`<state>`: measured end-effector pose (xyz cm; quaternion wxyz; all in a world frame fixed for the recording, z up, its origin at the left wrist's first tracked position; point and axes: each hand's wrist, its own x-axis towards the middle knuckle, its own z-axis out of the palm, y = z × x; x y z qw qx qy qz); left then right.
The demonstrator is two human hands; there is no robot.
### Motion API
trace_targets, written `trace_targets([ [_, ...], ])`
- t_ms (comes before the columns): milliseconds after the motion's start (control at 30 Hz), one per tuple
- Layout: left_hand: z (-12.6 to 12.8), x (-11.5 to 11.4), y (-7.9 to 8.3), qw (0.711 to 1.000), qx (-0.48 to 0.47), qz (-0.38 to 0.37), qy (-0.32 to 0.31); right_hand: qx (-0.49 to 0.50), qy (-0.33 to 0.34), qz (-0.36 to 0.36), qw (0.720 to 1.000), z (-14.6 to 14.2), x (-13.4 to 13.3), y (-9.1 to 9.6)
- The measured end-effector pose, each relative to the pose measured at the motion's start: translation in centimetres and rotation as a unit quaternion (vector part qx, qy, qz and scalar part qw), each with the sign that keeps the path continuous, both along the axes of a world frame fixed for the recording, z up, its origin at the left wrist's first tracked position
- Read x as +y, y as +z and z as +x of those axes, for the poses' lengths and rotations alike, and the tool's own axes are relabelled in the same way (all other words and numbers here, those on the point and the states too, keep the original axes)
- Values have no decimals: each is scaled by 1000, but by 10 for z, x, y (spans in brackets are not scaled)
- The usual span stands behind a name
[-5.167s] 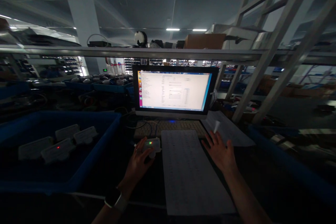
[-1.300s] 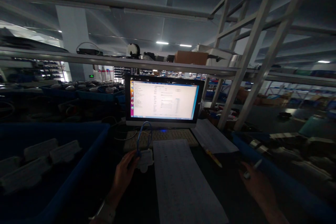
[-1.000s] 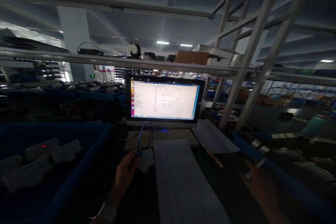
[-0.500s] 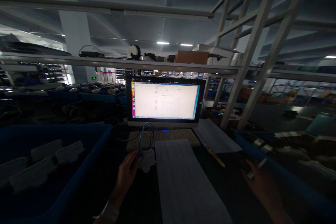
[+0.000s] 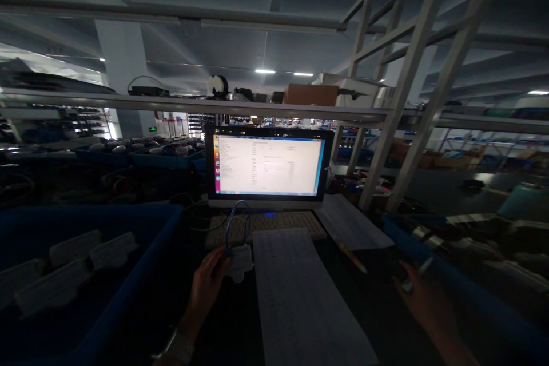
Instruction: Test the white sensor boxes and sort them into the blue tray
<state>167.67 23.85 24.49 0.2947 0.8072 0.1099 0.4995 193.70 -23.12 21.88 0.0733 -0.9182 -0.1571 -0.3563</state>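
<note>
My left hand grips the plug end of a blue cable at a small white module. The cable loops up in front of the keyboard. To the right of the module lies a long printed paper sheet. My right hand is closed around a white pen, beside the right-hand bin. A lit monitor stands behind the keyboard and shows a page with small text, too small to read.
On the left, a blue bin holds several white modules. Another blue bin with dark parts is on the right. A yellow pen lies by a second sheet. A shelf and metal frame rise behind.
More lines of text have appeared on the monitor, at its left side and in a column on the right. My hands have barely moved.
</note>
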Motion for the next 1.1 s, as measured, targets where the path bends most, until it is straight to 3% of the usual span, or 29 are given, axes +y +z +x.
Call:
trace_targets([
  [1100, -1, -8, 4, 999, -2, -32, -3, -87, 29, -23, 996, -11, 8, 14],
])
